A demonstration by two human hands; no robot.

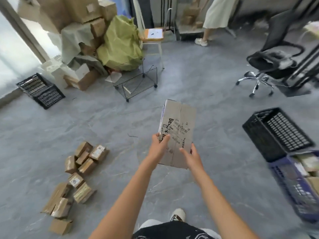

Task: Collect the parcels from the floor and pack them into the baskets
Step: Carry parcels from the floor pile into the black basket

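A long cardboard parcel [179,128] with printed labels is held in the air in front of me, over the grey floor. My left hand [159,144] grips its near left edge, thumb on top. My right hand [190,155] holds its near right edge. Several small brown parcels [81,171] lie in a loose pile on the floor at the lower left. A black basket [255,133] stands empty at the right. Beside it, nearer to me, a blue basket [283,180] holds several parcels. Another black basket [40,90] sits at the far left.
A stack of big boxes and a green sack [120,44] fills the back left. A small black wire cart [138,83] stands in front of it, a white stool [153,38] behind. An office chair [274,57] is at the back right, where another person [215,18] stands.
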